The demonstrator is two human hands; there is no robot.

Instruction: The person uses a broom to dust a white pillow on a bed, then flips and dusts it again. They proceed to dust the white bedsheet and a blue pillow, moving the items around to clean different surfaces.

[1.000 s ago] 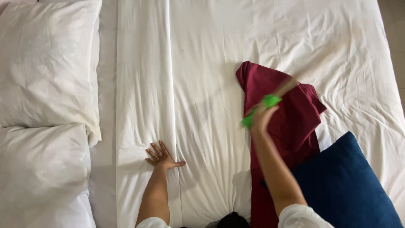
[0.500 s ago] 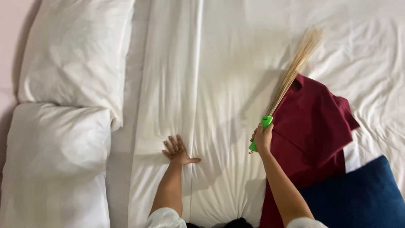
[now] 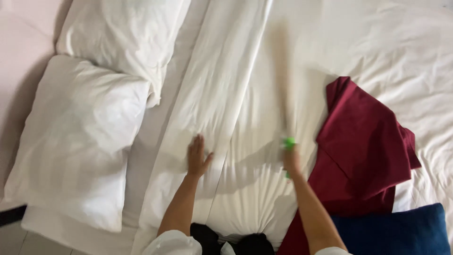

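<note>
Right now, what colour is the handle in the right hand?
Bright green: the handle in the right hand shows in the head view, motion-blurred.

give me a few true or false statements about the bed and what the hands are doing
1. The left hand lies flat on the white sheet. True.
2. The right hand is empty. False: its grip is closed on a green handle; the rest of the tool is blurred.
3. A dark red cloth lies on the bed to the right of the right hand. True.
4. The two white pillows are on the right side of the bed. False: they are on the left.
5. A blue cushion sits on top of the pillows. False: it is at the lower right, beside the red cloth.
</note>
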